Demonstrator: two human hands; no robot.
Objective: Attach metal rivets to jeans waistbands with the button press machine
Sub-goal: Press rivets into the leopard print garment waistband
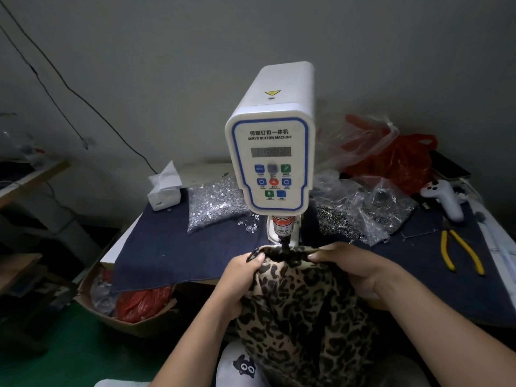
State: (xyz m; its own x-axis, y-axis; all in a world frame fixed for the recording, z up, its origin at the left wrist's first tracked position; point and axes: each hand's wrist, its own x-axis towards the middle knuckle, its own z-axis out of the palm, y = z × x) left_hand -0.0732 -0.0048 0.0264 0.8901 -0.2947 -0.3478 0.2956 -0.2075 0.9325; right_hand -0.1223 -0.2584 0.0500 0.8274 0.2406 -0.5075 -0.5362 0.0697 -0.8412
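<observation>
Leopard-print garment (304, 311) sits bunched under the press head of the white button machine (272, 152), its top edge pulled taut betw. both hands. Left hand (240, 277) grips the fabric w/ curled fingers, just left of the plunger tip; right hand (349, 266) pinches the edge just right of it — thumb on top. Beyond the grip, bags of rivets (215, 205) lie on a dark cloth (167, 247); yellow-handled pliers (460, 252) lie well to the right.

Both hands grip a leopard-print garment (304, 311) right under the servo button machine (272, 160): left hand (242, 270) and right hand (353, 268) pinching its top edge either side of the punch (284, 241). Yellow-handled pliers (460, 251) lie off right.
</observation>
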